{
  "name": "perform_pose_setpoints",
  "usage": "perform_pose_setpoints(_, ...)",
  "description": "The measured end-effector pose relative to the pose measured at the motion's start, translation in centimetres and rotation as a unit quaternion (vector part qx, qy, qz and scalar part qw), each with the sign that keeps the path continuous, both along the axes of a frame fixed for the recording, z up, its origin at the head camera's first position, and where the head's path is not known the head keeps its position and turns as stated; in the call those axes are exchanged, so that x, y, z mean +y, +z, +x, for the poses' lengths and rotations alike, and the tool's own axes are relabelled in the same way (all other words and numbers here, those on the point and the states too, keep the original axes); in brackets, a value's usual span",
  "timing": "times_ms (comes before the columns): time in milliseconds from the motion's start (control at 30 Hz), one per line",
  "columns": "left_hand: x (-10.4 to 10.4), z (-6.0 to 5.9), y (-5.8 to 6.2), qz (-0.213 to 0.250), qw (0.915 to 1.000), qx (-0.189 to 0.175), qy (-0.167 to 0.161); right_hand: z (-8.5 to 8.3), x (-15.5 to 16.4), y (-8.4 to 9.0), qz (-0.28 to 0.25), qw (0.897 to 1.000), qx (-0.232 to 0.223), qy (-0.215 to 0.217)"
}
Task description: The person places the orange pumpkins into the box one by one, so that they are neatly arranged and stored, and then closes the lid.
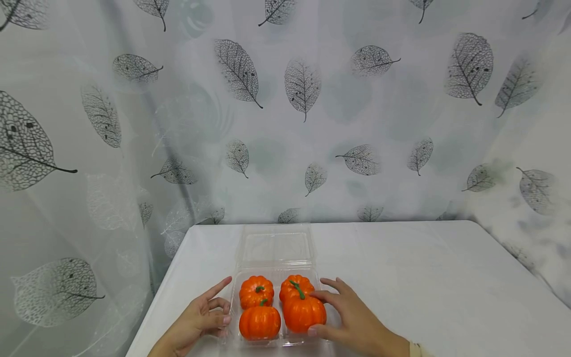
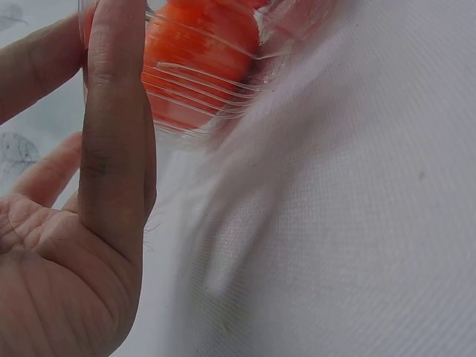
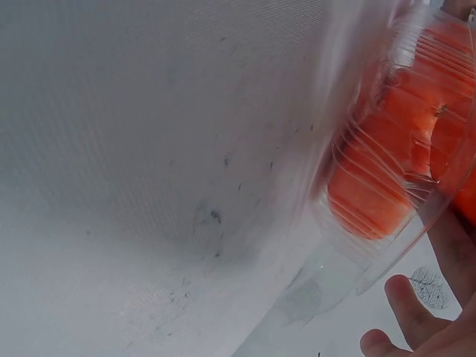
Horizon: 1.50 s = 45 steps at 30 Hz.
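A clear plastic clamshell box [image 1: 282,342] lies with its lid [image 1: 276,246] folded back, away from me. Inside are small orange toy pumpkins with green stems: two at the back, and one front-left pumpkin [image 1: 260,323]. My right hand [image 1: 350,317] grips the front-right pumpkin [image 1: 305,314] between thumb and fingers; it overlaps the back-right pumpkin [image 1: 296,286]. At the box's left wall, my left hand [image 1: 198,317] has its index finger extended and its thumb touching the rim. The left wrist view shows a pumpkin [image 2: 197,63] through the ribbed wall.
A white cloth covers the table [image 1: 401,277], whose far edge meets a pale curtain [image 1: 290,134] printed with grey leaves. The curtain also hangs along the left and right sides.
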<state>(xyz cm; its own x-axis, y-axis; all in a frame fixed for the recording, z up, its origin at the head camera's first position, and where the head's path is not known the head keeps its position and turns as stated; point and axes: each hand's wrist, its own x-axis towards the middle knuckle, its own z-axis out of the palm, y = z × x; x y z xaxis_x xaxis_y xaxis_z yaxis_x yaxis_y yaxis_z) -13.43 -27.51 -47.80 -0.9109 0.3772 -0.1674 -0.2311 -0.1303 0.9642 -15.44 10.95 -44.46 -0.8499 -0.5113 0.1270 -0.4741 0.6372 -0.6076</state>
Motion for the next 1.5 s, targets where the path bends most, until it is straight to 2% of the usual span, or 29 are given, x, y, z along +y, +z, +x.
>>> perform_pose_setpoints(167, 0.0, 0.0, 0.0, -0.001, 1.0000, -0.002, 0.000, -0.1, 0.1, -0.4, 0.007, 0.999, 0.029, 0.012)
perform_pose_setpoints(300, 0.0, -0.1, 0.1, -0.002, 1.0000, -0.003, 0.001, -0.3, 0.2, -0.9, 0.003, 0.997, 0.068, 0.038)
perform_pose_setpoints(467, 0.1, -0.1, 0.1, 0.000, 1.0000, -0.003, 0.000, -0.7, 0.2, -1.2, 0.001, 0.986, 0.148, 0.076)
perform_pose_setpoints(600, 0.1, -0.1, 0.1, -0.001, 1.0000, -0.005, 0.000, -0.9, 0.2, -1.4, 0.006, 0.977, 0.193, 0.085)
perform_pose_setpoints(867, 0.1, 0.0, 0.2, -0.006, 1.0000, -0.006, 0.003, -1.0, 0.2, -1.9, 0.027, 0.985, 0.163, 0.058)
perform_pose_setpoints(1267, 0.2, 0.0, 0.3, -0.006, 1.0000, -0.001, 0.004, -1.1, 0.4, -2.2, 0.037, 0.978, 0.193, 0.066)
perform_pose_setpoints(1500, 0.2, 0.0, 0.3, -0.004, 1.0000, 0.000, 0.000, -0.9, 0.8, -2.3, 0.029, 0.981, 0.187, 0.046)
